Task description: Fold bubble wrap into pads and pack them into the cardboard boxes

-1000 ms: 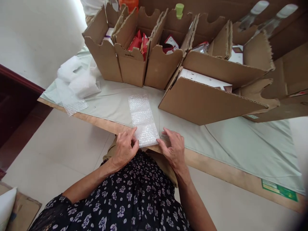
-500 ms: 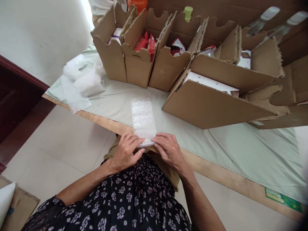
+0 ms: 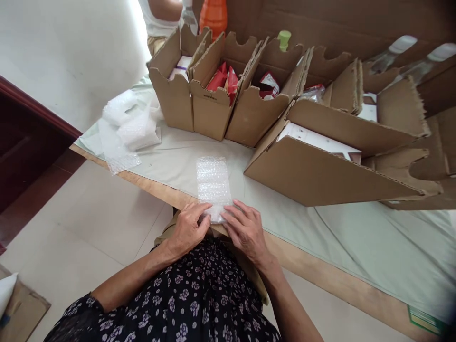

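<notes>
A strip of bubble wrap (image 3: 213, 183) lies on the cloth at the table's front edge, its near end folded over into a flat layer. My left hand (image 3: 191, 227) holds the near left corner, with thumb and fingers closed on the fold. At the near right corner, my right hand (image 3: 245, 228) has its bent fingers on top of the wrap and its thumb tucked at the edge. Whether anything lies inside the fold, I cannot tell.
More bubble wrap (image 3: 130, 126) is heaped at the table's left end. Cardboard bins (image 3: 210, 116) with packets and boxes line the back, and a large bin (image 3: 331, 173) stands at right. Behind them are an orange bottle (image 3: 213, 19) and a person's arm (image 3: 166, 9).
The view has tilted, so the bins sit lower in the picture. My left thumb has come up to the wrap's near edge, and my right fingers have shifted over the fold.
</notes>
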Tool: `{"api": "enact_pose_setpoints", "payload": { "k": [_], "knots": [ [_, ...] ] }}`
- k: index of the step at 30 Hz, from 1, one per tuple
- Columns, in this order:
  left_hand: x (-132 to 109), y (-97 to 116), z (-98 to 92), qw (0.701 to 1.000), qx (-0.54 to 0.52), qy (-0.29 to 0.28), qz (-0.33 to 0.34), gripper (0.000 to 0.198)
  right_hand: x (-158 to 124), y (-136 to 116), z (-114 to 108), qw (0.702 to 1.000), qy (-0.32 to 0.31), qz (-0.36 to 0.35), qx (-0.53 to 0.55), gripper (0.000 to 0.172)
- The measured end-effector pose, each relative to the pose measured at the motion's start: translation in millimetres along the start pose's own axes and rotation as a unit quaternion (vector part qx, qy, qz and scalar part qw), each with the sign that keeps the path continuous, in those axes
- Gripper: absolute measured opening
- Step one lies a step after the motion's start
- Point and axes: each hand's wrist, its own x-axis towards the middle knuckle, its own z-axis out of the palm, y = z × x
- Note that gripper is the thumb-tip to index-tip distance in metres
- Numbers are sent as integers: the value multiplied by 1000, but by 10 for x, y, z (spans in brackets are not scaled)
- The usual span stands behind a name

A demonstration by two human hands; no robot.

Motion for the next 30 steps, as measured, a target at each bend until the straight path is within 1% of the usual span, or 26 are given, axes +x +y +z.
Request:
{"api": "enact_pose_setpoints", "payload": {
  "k": [3,5,7,8,9,11,13,14,16,18,19,21,24,27,29,30],
  "knots": [
    [-57,4,-64,999,40,17,24,33,140,48,-1,999,-39,14,32,20],
    [-96,9,-118,996,64,7,62,40,220,66,-60,995,-79,29,59,22],
    [-106,-1,-149,993,62,-18,96,35,266,78,-121,988,-118,48,88,23],
    [-92,-14,-151,993,52,-28,99,31,272,83,-141,986,-123,61,98,24],
    [-65,-33,-144,994,41,-33,93,28,266,88,-151,986,-114,74,99,25],
    [26,-83,-112,997,22,-32,66,26,230,92,-142,991,-57,91,77,28],
    [145,-137,-73,998,23,-40,48,25,190,91,-101,996,-3,85,38,29],
    [204,-159,-57,997,32,-45,45,25,181,92,-73,997,1,73,21,30],
    [296,-188,-41,996,59,-45,41,26,197,101,-8,999,-24,46,-9,32],
    [330,-189,-52,996,77,-22,42,26,246,124,48,998,-49,23,-24,31],
    [321,-180,-69,996,78,-9,48,26,271,136,64,998,-50,20,-23,29],
    [265,-151,-117,995,67,-4,75,28,298,145,59,999,-43,30,3,26],
    [173,-115,-170,992,51,-29,112,26,257,95,-24,994,-59,65,59,25],
    [207,-131,-136,993,57,-47,88,22,195,18,-103,994,-51,87,49,31],
    [302,-164,-82,994,78,-48,61,25,195,-1,-95,996,-41,79,12,39],
    [352,-181,-61,994,89,-42,47,26,212,8,-69,996,-46,70,-5,40]
  ]
}}
